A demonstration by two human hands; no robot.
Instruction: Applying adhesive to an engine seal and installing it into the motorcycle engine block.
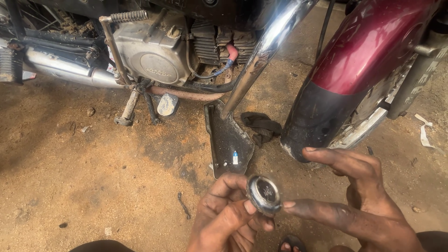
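Round chrome cap w/ dark centre sits low in frame, held between both hands above the sandy ground. Its flat face tilts up & toward the camera; being a disc, no real long axis, short axis points up-left-ish toward the viewer. Left hand grasps it: thumb pressed on the lower-left rim, fingers curled round behind. Right hand is mostly spread open, one fingertip touching the cap's right rim, other fingers stretched out left toward the mudguard; no closed grasp there.

Just above the cap, on the ground: dark side cover panel lying hollow side up like a shallow tray. Inside it a small white-and-blue part plus a tiny pale bit beside it; can't tell what they are. Chrome crash bar comes down to the panel's top edge. Dark rag just right of the panel. Maroon front mudguard over the tyre at right, near the right hand. Motorcycle engine & exhaust pipe well apart at upper left. Small dark bent piece on the ground left of the left hand.
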